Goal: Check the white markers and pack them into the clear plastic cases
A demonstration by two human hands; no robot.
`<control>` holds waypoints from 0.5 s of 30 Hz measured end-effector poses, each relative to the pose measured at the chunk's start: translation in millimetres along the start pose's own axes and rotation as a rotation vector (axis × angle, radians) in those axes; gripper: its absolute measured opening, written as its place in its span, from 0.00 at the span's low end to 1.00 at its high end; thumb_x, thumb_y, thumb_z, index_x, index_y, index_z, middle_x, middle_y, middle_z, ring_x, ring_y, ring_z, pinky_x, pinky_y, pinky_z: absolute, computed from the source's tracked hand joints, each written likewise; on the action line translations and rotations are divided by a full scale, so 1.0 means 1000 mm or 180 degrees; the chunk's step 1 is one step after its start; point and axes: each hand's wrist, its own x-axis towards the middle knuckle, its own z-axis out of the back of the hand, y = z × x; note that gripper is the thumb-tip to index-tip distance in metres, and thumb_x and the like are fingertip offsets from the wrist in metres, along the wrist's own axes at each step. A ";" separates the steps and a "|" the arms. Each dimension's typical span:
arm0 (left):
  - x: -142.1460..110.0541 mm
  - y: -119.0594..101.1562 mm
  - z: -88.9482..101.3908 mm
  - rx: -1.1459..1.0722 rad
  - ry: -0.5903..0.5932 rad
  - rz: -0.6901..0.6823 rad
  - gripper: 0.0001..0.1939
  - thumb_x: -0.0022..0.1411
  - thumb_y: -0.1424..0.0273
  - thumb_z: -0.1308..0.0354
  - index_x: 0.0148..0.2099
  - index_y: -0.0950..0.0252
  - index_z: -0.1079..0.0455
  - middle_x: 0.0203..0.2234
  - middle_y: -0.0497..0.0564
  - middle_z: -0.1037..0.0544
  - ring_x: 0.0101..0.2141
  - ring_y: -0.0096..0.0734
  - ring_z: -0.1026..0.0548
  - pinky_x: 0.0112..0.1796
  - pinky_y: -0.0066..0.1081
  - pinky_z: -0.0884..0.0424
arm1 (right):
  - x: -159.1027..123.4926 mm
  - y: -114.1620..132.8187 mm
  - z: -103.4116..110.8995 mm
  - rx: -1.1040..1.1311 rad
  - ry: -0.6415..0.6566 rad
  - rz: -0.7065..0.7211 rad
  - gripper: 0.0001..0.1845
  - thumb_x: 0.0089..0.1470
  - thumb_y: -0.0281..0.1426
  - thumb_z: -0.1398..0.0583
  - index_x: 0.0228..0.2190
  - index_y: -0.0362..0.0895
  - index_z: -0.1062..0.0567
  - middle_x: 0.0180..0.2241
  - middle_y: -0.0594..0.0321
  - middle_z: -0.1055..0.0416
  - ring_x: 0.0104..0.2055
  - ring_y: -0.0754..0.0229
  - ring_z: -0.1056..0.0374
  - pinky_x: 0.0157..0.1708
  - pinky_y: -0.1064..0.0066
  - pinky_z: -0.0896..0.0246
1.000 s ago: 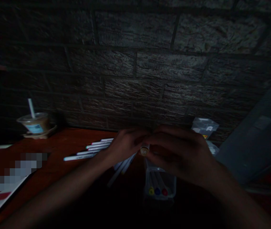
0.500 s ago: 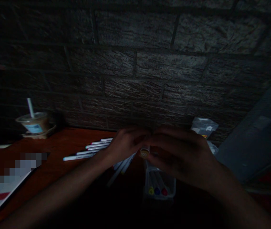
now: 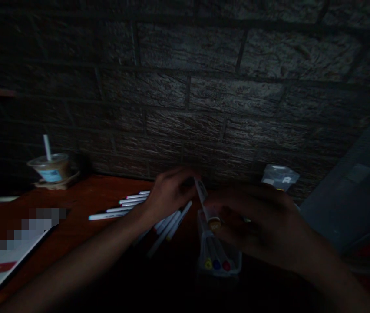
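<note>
Holding a white marker (image 3: pixel 201 193) with the right hand (image 3: pixel 266 226), fingers together on it near the tan end; touching its far end with the left hand (image 3: pixel 170 195), but too dark to tell whether pinching there; marker tilted, at the far end of a clear box (image 3: pixel 235 261), cannot tell if touching; box at five o'clock from the marker, with three pens (image 3: pixel 216 250) inside, ends yellow, blue and red; at eight o'clock, a messy bunch of loose pens (image 3: pixel 180 220) on the red-brown table (image 3: pixel 90 187); at nine, more white pens (image 3: pixel 133 201) in a rough row, then a plastic cup (image 3: pixel 54 172) with a straw (image 3: pixel 47 148); at twelve, a dark brick wall (image 3: pixel 172 87); at three, a grey panel (image 3: pixel 344 182).
</note>
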 end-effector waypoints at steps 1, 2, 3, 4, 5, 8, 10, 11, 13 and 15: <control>0.001 0.000 0.000 0.0023 -0.0042 -0.0044 0.11 0.63 0.78 0.39 0.46 0.65 0.21 0.41 0.53 0.15 0.42 0.38 0.16 0.44 0.33 0.20 | 0.000 0.000 0.000 -0.0023 0.0002 0.0017 0.08 0.62 0.26 0.37 0.43 0.47 0.25 0.33 0.62 0.20 0.33 0.59 0.23 0.30 0.70 0.32; 0.001 0.000 0.001 0.0043 -0.0084 -0.0096 0.11 0.63 0.78 0.39 0.46 0.66 0.22 0.41 0.53 0.15 0.42 0.37 0.16 0.43 0.33 0.21 | -0.001 0.000 0.001 -0.0043 -0.0005 0.0029 0.07 0.62 0.26 0.37 0.42 0.47 0.25 0.33 0.63 0.20 0.33 0.59 0.23 0.30 0.69 0.32; 0.001 0.001 0.001 0.0059 -0.0119 -0.0133 0.11 0.62 0.79 0.39 0.46 0.66 0.22 0.41 0.53 0.15 0.42 0.37 0.16 0.43 0.32 0.21 | -0.001 0.000 0.001 -0.0058 -0.0007 0.0028 0.07 0.62 0.26 0.37 0.42 0.48 0.25 0.33 0.63 0.20 0.33 0.59 0.23 0.30 0.69 0.32; 0.002 0.002 0.001 0.0073 -0.0152 -0.0161 0.10 0.62 0.79 0.39 0.46 0.66 0.22 0.40 0.53 0.15 0.42 0.36 0.16 0.43 0.32 0.21 | -0.001 0.000 0.001 -0.0064 -0.0013 0.0013 0.07 0.61 0.26 0.37 0.41 0.48 0.25 0.32 0.63 0.20 0.33 0.58 0.24 0.30 0.69 0.32; 0.002 0.003 0.001 0.0086 -0.0186 -0.0174 0.10 0.62 0.80 0.38 0.46 0.67 0.22 0.40 0.53 0.15 0.41 0.36 0.16 0.43 0.31 0.22 | -0.001 0.000 0.002 -0.0061 -0.0020 -0.0009 0.08 0.61 0.26 0.37 0.41 0.48 0.25 0.32 0.63 0.20 0.32 0.58 0.24 0.30 0.69 0.32; 0.002 0.007 0.000 0.0145 -0.0261 -0.0220 0.09 0.63 0.80 0.36 0.45 0.66 0.22 0.39 0.52 0.15 0.41 0.34 0.17 0.42 0.30 0.22 | -0.001 -0.001 0.006 -0.0052 -0.0155 -0.0191 0.10 0.58 0.25 0.35 0.42 0.49 0.24 0.33 0.64 0.20 0.29 0.60 0.24 0.28 0.70 0.31; 0.001 0.010 -0.001 0.0175 -0.0314 -0.0283 0.08 0.64 0.78 0.35 0.46 0.66 0.22 0.39 0.51 0.16 0.39 0.33 0.17 0.41 0.30 0.23 | -0.001 -0.006 0.011 -0.0098 -0.0281 -0.0507 0.09 0.57 0.26 0.33 0.40 0.48 0.22 0.30 0.65 0.21 0.27 0.61 0.26 0.27 0.71 0.32; 0.001 0.011 -0.001 0.0175 -0.0344 -0.0313 0.08 0.65 0.76 0.35 0.47 0.65 0.22 0.39 0.51 0.16 0.39 0.32 0.18 0.41 0.30 0.23 | -0.001 -0.010 0.014 -0.0114 -0.0380 -0.0734 0.07 0.57 0.28 0.32 0.39 0.48 0.21 0.29 0.65 0.21 0.26 0.61 0.26 0.25 0.71 0.33; 0.001 0.013 -0.002 0.0118 -0.0408 -0.0361 0.09 0.67 0.73 0.35 0.50 0.64 0.22 0.39 0.51 0.16 0.39 0.31 0.18 0.41 0.30 0.23 | -0.001 -0.021 0.019 -0.0053 -0.0633 -0.1241 0.05 0.57 0.33 0.31 0.36 0.47 0.20 0.27 0.65 0.23 0.25 0.61 0.27 0.22 0.72 0.36; 0.001 0.013 -0.003 0.0023 -0.0439 -0.0361 0.10 0.69 0.72 0.35 0.51 0.63 0.22 0.40 0.51 0.16 0.38 0.31 0.18 0.40 0.30 0.23 | -0.001 -0.035 0.023 0.0198 -0.0857 -0.1673 0.07 0.56 0.36 0.30 0.33 0.47 0.20 0.24 0.64 0.24 0.22 0.61 0.30 0.19 0.71 0.39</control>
